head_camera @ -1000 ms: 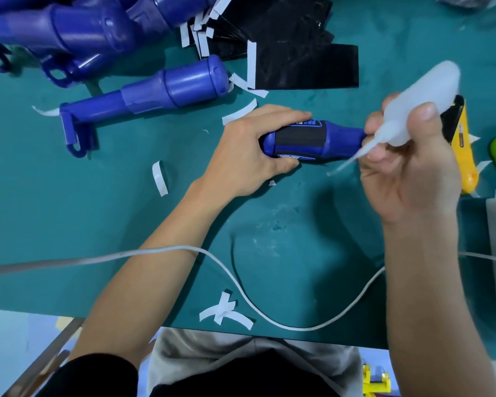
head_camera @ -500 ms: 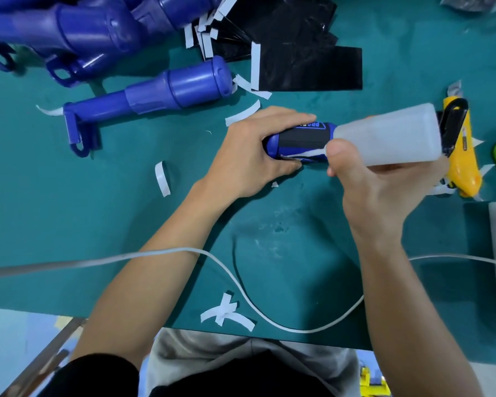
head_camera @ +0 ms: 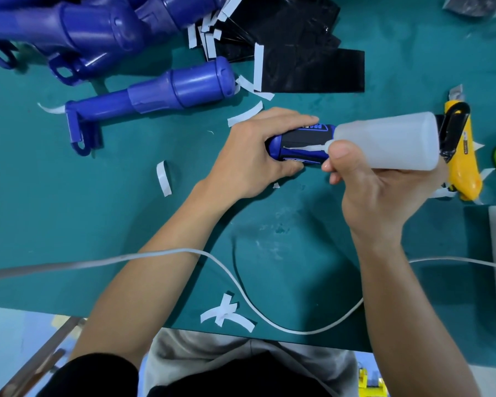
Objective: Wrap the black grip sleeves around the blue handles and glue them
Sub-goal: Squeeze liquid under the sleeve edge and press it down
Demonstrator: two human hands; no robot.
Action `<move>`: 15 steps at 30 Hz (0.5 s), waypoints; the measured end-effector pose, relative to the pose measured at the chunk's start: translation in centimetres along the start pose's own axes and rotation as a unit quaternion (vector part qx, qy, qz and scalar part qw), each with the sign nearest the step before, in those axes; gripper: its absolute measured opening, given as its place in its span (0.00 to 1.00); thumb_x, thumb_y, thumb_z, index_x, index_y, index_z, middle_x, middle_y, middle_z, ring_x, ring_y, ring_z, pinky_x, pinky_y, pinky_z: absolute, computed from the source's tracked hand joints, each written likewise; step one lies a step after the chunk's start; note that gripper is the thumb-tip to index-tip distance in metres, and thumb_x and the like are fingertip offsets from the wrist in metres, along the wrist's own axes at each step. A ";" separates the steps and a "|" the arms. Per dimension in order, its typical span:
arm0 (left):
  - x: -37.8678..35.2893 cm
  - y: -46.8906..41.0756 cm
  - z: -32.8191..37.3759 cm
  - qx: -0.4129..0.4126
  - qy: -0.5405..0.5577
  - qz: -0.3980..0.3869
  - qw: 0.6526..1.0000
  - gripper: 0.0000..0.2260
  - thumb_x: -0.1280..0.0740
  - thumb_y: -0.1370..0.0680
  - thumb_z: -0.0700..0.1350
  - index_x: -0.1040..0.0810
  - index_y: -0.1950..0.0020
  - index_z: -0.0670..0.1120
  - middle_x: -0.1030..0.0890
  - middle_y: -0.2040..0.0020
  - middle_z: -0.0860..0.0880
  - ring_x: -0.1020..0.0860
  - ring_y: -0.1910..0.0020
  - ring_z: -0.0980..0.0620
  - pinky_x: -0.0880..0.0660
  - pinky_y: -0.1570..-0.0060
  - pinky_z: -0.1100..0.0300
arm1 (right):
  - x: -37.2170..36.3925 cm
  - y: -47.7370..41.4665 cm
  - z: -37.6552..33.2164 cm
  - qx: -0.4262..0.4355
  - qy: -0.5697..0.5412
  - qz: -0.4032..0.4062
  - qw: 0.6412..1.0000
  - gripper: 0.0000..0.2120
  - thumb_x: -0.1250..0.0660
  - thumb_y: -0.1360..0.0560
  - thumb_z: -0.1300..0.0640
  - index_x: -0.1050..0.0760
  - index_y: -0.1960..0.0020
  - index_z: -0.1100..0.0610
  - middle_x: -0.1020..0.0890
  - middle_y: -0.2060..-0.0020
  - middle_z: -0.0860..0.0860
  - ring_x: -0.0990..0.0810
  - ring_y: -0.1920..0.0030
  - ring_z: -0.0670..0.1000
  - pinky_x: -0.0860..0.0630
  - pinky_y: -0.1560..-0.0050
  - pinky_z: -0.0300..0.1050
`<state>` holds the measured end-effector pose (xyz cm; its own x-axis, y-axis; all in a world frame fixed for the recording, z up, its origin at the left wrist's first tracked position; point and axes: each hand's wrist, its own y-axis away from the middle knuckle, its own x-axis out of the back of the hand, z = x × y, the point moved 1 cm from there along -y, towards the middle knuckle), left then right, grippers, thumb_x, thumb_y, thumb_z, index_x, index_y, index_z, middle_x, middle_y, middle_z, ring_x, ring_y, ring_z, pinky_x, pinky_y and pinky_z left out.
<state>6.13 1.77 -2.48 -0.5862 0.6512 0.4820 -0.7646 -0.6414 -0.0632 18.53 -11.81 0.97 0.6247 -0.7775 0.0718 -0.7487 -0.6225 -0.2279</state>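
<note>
Fingers of the left hand [head_camera: 249, 156] curl round the rounded end of a blue handle [head_camera: 291, 153], which lies level on the green mat [head_camera: 98, 224] between the two hands. The index finger stretches along its far side and the thumb presses its near side. A black sleeve [head_camera: 304, 137] wraps the handle's middle, just right of those fingertips. The right hand [head_camera: 378, 190] grips a glue bottle [head_camera: 390, 140] lying almost level, with the thumb across its neck and the other fingers curled beneath. Its nozzle [head_camera: 318, 146] points left along the sleeve's near edge, where a thin white line runs; whether the tip touches cannot be told. Beyond the left hand lies a spare handle [head_camera: 166, 94], with a pile of more handles [head_camera: 83, 27] at the far left corner and black sheets [head_camera: 312, 70] beside them. White strips [head_camera: 163, 179] lie scattered about. A white cable [head_camera: 241, 285] loops across the near mat under both forearms. A yellow knife [head_camera: 461, 156] lies just behind the bottle's base.
</note>
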 end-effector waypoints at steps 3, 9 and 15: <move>-0.1 0.0 0.0 -0.006 -0.004 0.001 1.000 0.30 0.18 0.35 0.37 0.17 0.33 0.49 0.18 0.41 0.55 0.20 0.43 0.59 0.26 0.40 0.64 | 0.0 -0.1 0.0 -0.004 -0.001 -0.004 1.000 0.24 0.25 0.22 0.45 0.19 0.58 0.68 0.16 0.63 0.58 0.18 0.68 0.60 0.23 0.67 0.54; -0.1 -0.1 -0.1 -0.008 -0.004 0.004 1.000 0.30 0.19 0.35 0.37 0.17 0.33 0.49 0.19 0.42 0.56 0.20 0.43 0.59 0.26 0.40 0.63 | 0.0 -0.1 0.0 0.006 -0.001 -0.009 1.000 0.19 0.25 0.22 0.47 0.18 0.56 0.65 0.15 0.62 0.55 0.18 0.69 0.57 0.23 0.69 0.54; -0.1 -0.1 0.0 -0.009 -0.006 0.006 1.000 0.30 0.19 0.35 0.37 0.17 0.33 0.49 0.19 0.42 0.55 0.20 0.43 0.59 0.25 0.40 0.63 | -0.1 0.0 0.1 0.004 -0.005 -0.016 1.000 0.20 0.25 0.21 0.47 0.18 0.57 0.65 0.15 0.62 0.55 0.18 0.70 0.55 0.23 0.68 0.53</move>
<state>6.25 1.75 -2.54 -0.5927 0.6381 0.4915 -0.7616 -0.6426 -0.0842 18.53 -11.72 0.90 0.6508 -0.7561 0.0698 -0.7264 -0.6467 -0.2327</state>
